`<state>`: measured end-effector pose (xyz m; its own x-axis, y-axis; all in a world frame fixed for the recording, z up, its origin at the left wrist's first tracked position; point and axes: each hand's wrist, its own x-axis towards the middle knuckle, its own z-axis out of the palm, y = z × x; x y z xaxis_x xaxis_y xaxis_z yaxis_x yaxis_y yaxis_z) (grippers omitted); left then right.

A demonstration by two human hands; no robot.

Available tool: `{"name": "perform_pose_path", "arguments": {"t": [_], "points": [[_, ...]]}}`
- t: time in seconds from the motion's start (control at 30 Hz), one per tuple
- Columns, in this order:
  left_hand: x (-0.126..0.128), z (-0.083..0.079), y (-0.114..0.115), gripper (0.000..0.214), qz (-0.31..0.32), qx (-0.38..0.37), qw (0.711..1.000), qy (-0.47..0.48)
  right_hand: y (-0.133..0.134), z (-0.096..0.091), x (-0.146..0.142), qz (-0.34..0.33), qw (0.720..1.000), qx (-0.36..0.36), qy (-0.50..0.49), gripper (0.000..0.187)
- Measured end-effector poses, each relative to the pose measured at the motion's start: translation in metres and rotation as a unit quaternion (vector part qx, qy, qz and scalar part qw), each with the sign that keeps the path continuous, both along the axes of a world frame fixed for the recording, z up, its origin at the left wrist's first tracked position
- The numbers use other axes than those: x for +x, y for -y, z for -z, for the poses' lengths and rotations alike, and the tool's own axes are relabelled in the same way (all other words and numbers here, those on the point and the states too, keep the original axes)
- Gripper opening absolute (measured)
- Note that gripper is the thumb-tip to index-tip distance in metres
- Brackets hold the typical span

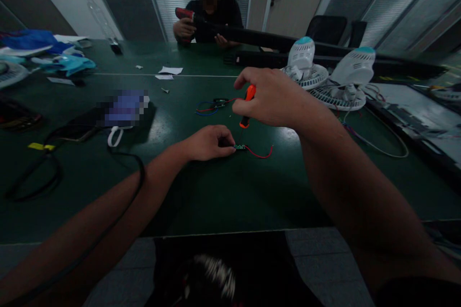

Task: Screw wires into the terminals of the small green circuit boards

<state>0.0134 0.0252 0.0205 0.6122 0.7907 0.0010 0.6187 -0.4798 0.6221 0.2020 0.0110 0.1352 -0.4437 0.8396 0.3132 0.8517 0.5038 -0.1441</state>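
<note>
A small green circuit board [240, 147] lies on the dark green table, with a red wire [264, 156] running from its right end. My left hand [212, 143] pinches the board's left end between thumb and fingers. Above it, my right hand [268, 98] grips an orange and black screwdriver [249, 93], held almost upright. The screwdriver's thin shaft points down at the board; whether its tip touches cannot be made out. Just behind the hands lies a small dark part [219, 102] with red and blue wires.
White fan units [351, 76] with blue tops stand at the right, beside a large flat panel [414, 110]. A phone-like device [126, 108] and a black cable [139, 163] are at the left. Across the table a person [216, 14] holds a red-ended tool near a long black bar [259, 37].
</note>
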Motion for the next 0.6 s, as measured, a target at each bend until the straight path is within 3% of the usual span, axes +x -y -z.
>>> {"name": "perform_pose_path", "arguments": {"t": [0.3,0.47,0.6], "points": [[0.0004,-0.0001,0.0005,0.019,-0.003,0.005,1.000,0.002,0.0006,0.0004,-0.0018,0.000,1.000,-0.014,-0.008,0.038],[0.0003,0.0015,0.0000,0.018,0.003,0.011,1.000,0.005,0.0012,-0.0001,-0.0046,0.017,1.000,-0.019,-0.005,0.056],[0.0003,0.0011,0.0000,0.018,0.000,0.009,1.000,0.003,0.0009,-0.0005,-0.0042,0.007,1.000,-0.019,-0.010,0.042]]}}
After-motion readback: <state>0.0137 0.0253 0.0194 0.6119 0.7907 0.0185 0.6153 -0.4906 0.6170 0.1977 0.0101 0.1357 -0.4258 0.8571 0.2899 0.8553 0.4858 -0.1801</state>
